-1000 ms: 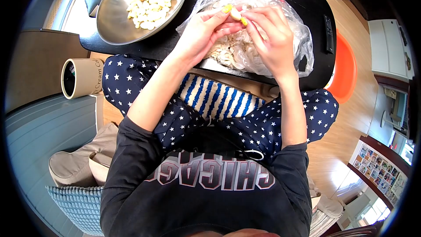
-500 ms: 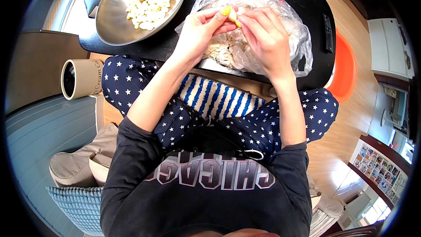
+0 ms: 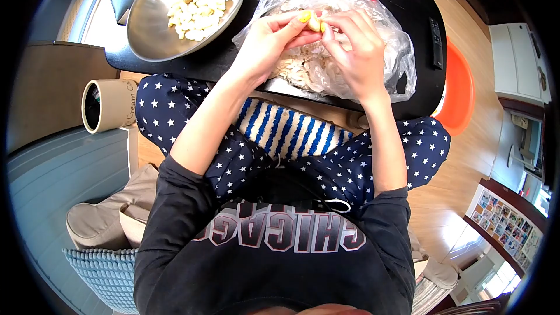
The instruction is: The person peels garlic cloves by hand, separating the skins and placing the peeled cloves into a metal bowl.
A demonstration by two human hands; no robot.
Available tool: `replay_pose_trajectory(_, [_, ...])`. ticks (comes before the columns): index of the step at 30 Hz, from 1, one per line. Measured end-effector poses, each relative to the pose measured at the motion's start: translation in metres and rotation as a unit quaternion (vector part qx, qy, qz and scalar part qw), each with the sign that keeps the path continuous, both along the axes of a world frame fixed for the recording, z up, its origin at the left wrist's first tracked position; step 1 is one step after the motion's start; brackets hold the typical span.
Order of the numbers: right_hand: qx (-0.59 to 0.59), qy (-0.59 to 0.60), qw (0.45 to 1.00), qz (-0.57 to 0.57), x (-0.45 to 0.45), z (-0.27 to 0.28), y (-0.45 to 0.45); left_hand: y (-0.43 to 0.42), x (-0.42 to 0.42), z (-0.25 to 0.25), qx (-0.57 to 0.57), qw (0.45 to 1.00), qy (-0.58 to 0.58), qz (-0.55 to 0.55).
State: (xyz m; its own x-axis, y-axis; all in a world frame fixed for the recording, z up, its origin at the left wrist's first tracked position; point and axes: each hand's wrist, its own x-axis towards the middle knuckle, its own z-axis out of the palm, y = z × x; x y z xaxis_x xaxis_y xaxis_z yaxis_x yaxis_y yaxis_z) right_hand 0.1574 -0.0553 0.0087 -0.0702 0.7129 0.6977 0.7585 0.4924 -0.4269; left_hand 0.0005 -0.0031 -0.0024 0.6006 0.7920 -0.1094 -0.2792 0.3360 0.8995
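Note:
A garlic clove (image 3: 315,24) is pinched between the fingertips of both hands, above a clear plastic bag (image 3: 396,46). My left hand (image 3: 265,41) grips it with thumb and fingers from the left. From the right, my right hand (image 3: 359,46) has its thumb and forefinger closed at the clove's other side. Papery garlic skins (image 3: 303,73) fill the front of the bag, under the hands. To the left, a steel bowl (image 3: 149,20) holds a heap of peeled garlic cloves (image 3: 198,11).
The bowl and bag stand on a black table (image 3: 423,0). A remote control (image 3: 436,44) lies near its right edge, beside an orange seat (image 3: 458,90). A cream-coloured bin (image 3: 119,105) is at the left. A striped cushion (image 3: 291,129) lies between the knees.
My right hand has turned slightly, its thumb now pointing up at the clove. The clove shows more of its pale surface between the fingertips. The left hand barely shifted.

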Motion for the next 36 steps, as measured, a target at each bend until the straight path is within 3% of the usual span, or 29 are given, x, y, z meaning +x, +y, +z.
replay_pose_trajectory(12, [-0.039, 0.103, 0.991, -0.070, -0.001, 0.002, -0.001, -0.004, 0.002, 0.008, -0.011, 0.999, -0.027, -0.036])
replay_pose_trajectory(18, [-0.010, 0.105, 0.986, -0.127, 0.011, 0.004, 0.000, 0.002, -0.004, 0.006, -0.122, 0.989, -0.074, -0.047])
replay_pose_trajectory(21, [-0.090, 0.090, 0.986, -0.105, 0.019, 0.010, -0.003, 0.020, -0.020, 0.020, 0.096, 0.995, 0.012, 0.003])
replay_pose_trajectory(22, [-0.146, 0.079, 0.982, -0.090, 0.020, 0.012, -0.004, 0.025, -0.027, 0.024, 0.181, 0.979, 0.048, 0.079])
replay_pose_trajectory(26, [-0.165, 0.045, 0.983, -0.071, 0.021, -0.003, -0.002, 0.063, -0.070, 0.023, 0.290, 0.886, 0.218, 0.289])
replay_pose_trajectory(29, [-0.166, 0.024, 0.984, -0.063, 0.017, -0.005, -0.001, 0.078, -0.087, 0.023, 0.295, 0.865, 0.244, 0.323])
replay_pose_trajectory(31, [-0.162, 0.022, 0.985, -0.059, 0.017, -0.008, -0.001, 0.088, -0.097, 0.021, 0.307, 0.793, 0.393, 0.350])
replay_pose_trajectory(36, [-0.149, -0.002, 0.987, -0.062, 0.020, -0.011, 0.000, 0.091, -0.097, 0.014, 0.379, 0.724, 0.456, 0.353])
